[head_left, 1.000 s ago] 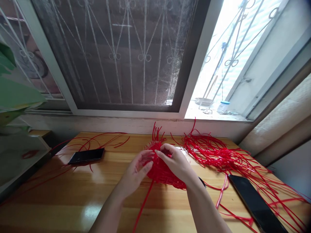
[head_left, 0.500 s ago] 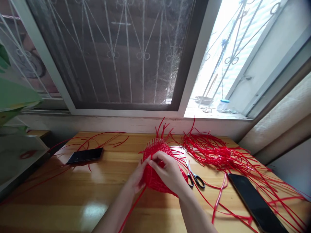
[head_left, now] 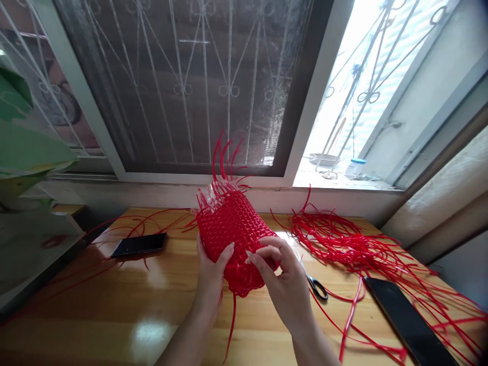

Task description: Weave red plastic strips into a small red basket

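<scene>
The woven red piece (head_left: pixel 236 229), tilted above the wooden table (head_left: pixel 171 315), is clamped at its left side by the left hand (head_left: pixel 211 264), thumb across its face. Its lower right is pinched by the right hand's (head_left: pixel 285 277) bent fingers.

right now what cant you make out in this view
- Right fingertips' grip: in the head view, too small and blurred to tell if a strand is pinched against the red basket.
- Basket's inside and far side: hidden by its near wall.
- Scissors: partly hidden behind the right hand.
- Big phone: lower end cut off by the bottom edge.
- Jar: contents too small, washed out by glare.
</scene>
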`<state>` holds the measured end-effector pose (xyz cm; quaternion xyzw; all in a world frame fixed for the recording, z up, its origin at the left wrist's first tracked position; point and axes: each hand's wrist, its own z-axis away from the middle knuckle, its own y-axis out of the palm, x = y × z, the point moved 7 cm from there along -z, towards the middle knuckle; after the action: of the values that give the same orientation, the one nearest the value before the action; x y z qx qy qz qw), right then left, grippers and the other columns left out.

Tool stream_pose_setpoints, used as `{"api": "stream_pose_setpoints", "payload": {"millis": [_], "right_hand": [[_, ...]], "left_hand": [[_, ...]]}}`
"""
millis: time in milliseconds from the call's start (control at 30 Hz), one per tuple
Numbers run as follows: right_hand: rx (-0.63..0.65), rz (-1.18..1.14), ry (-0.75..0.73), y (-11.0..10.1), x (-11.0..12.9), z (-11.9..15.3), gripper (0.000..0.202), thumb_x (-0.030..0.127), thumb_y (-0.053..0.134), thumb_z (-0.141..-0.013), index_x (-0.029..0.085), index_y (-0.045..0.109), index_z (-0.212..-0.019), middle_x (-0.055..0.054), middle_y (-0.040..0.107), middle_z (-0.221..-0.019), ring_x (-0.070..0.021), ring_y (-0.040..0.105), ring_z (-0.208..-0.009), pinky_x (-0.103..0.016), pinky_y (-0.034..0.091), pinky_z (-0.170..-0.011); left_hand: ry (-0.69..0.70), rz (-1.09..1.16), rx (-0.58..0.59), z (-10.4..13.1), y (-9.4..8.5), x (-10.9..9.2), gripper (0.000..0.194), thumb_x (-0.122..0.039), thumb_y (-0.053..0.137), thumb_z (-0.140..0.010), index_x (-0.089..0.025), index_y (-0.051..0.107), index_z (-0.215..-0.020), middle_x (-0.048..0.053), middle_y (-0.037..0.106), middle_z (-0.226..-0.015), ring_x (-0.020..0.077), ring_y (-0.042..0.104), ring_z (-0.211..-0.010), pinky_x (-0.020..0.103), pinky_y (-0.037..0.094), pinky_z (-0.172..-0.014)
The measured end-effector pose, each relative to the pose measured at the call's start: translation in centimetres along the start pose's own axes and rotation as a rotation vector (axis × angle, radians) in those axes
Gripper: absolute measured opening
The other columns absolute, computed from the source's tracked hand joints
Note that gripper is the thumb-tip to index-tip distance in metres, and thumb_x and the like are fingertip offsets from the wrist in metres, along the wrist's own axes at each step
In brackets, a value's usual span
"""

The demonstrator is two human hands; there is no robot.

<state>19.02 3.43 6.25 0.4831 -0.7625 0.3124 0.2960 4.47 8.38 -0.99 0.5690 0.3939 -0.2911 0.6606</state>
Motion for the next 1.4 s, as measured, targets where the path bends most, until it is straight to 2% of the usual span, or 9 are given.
{"api": "stream_pose_setpoints", "payload": {"millis": [200,333,500,600,667,867,1000,1200,1400], "right_hand": [[-0.089,-0.021,-0.034,-0.2,0.4,0.9,0.008,0.018,0.062,-0.088,0.024,0.062,-0.094,0.0,0.065,-0.08,-0.011,0.059,-0.069,-0.02,0.05,-0.06],[-0.022,-0.034,-0.078,-0.2,1.4,1.1,0.013,0.016,0.057,-0.091,0.024,0.067,-0.093,-0.002,0.067,-0.082,-0.0119,0.059,-0.069,-0.021,0.051,-0.061],[-0.034,-0.16,0.05,-0.2,1.1,0.9,0.008,0.021,0.06,-0.089,0.023,0.063,-0.096,0.0,0.065,-0.071,-0.0106,0.058,-0.059,-0.02,0.05,-0.055],[0.026,-0.341,0.186,0.5,0.6,0.9,0.018,0.029,0.06,-0.091,0.024,0.053,-0.107,0.004,0.057,-0.062,-0.0096,0.052,-0.052,-0.018,0.045,-0.048],[0.079,-0.397,0.221,1.0,0.7,1.0,0.016,0.032,0.058,-0.092,0.024,0.05,-0.102,0.006,0.051,-0.059,-0.0082,0.046,-0.05,-0.016,0.039,-0.045],[0.146,-0.188,0.143,1.0,1.5,1.1,0.011,0.022,0.053,-0.09,0.022,0.045,-0.097,0.007,0.045,-0.059,-0.0084,0.042,-0.052,-0.017,0.037,-0.048],[0.301,-0.151,0.185,1.2,1.2,1.6,0.011,0.016,0.054,-0.085,0.022,0.046,-0.09,0.004,0.05,-0.068,-0.009,0.046,-0.058,-0.018,0.039,-0.052],[0.346,-0.424,0.363,1.7,-0.1,2.3,0.013,0.023,0.06,-0.087,0.021,0.048,-0.091,0.003,0.049,-0.074,-0.0083,0.044,-0.064,-0.018,0.038,-0.058],[0.406,-0.643,0.478,3.2,-0.2,2.6,0.033,0.042,0.07,-0.084,0.019,0.046,-0.087,0.005,0.046,-0.067,-0.0066,0.04,-0.058,-0.017,0.034,-0.054]], "left_hand": [[0.027,-0.015,-0.008,0.0,-0.3,-0.9,0.078,-0.031,0.077,-0.071,-0.03,0.036,-0.138,0.009,0.059,-0.135,0.0274,0.06,-0.123,0.042,0.051,-0.103],[0.06,-0.03,-0.031,0.0,-0.5,-1.3,0.084,-0.033,0.076,-0.072,-0.031,0.031,-0.143,0.009,0.058,-0.137,0.0273,0.059,-0.124,0.042,0.05,-0.103],[0.09,-0.082,-0.044,0.2,-0.8,-1.6,0.093,-0.032,0.081,-0.066,-0.032,0.03,-0.144,0.01,0.054,-0.141,0.0292,0.06,-0.122,0.043,0.053,-0.1],[0.081,-0.098,-0.037,0.2,-0.8,-1.5,0.096,-0.032,0.082,-0.065,-0.032,0.029,-0.144,0.01,0.055,-0.139,0.03,0.061,-0.12,0.042,0.055,-0.097],[0.088,-0.093,-0.032,0.1,-0.8,-1.6,0.095,-0.032,0.081,-0.066,-0.031,0.028,-0.145,0.01,0.055,-0.139,0.0294,0.06,-0.121,0.041,0.054,-0.097],[0.12,-0.084,-0.049,0.0,-1.0,-2.1,0.093,-0.031,0.08,-0.069,-0.033,0.029,-0.146,0.009,0.053,-0.142,0.027,0.059,-0.123,0.039,0.053,-0.1],[0.123,-0.069,-0.079,0.2,-1.2,-2.6,0.093,-0.03,0.08,-0.069,-0.034,0.028,-0.146,0.008,0.051,-0.145,0.0282,0.057,-0.126,0.041,0.051,-0.103],[0.144,0.06,-0.132,0.8,-1.1,-3.2,0.088,-0.033,0.08,-0.069,-0.036,0.034,-0.144,0.006,0.053,-0.143,0.0283,0.058,-0.123,0.038,0.055,-0.096],[0.209,0.096,-0.19,1.0,-1.4,-3.4,0.087,-0.033,0.083,-0.067,-0.035,0.039,-0.142,0.007,0.058,-0.137,0.0249,0.062,-0.115,0.036,0.056,-0.091]]}}
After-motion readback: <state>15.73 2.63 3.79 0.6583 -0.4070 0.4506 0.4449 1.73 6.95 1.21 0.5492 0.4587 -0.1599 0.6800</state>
